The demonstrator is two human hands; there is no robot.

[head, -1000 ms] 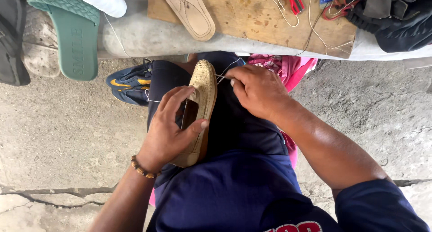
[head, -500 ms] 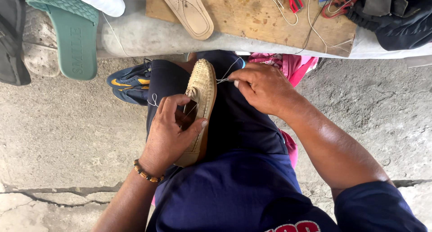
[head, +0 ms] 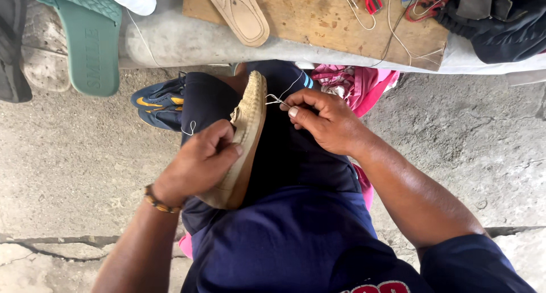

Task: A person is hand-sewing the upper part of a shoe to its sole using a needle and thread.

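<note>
Two hands at work: left hand (head: 199, 165) clamped around tan shoe (head: 245, 135) propped on lap; right hand (head: 324, 122) at shoe's 3 o'clock, fingers pinched together on needle (head: 275, 100) and white thread (head: 287, 91). Could snap thread if tugged hard, prick left thumb near sole edge, or let shoe slide off knee.
</note>
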